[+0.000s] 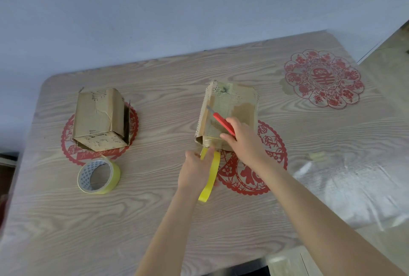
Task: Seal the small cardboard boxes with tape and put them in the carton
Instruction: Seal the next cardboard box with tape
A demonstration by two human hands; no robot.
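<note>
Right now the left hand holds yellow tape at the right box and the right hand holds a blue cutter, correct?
No: the head view shows the cutter is red, not blue. The left hand does hold yellow tape at the right box, and the right hand holds the cutter.

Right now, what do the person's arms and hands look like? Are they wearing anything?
The left arm and right arm are bare to the picture's edge: no sleeves show. The left hand and right hand wear no gloves, and I see no watch, ring or bracelet.
</note>
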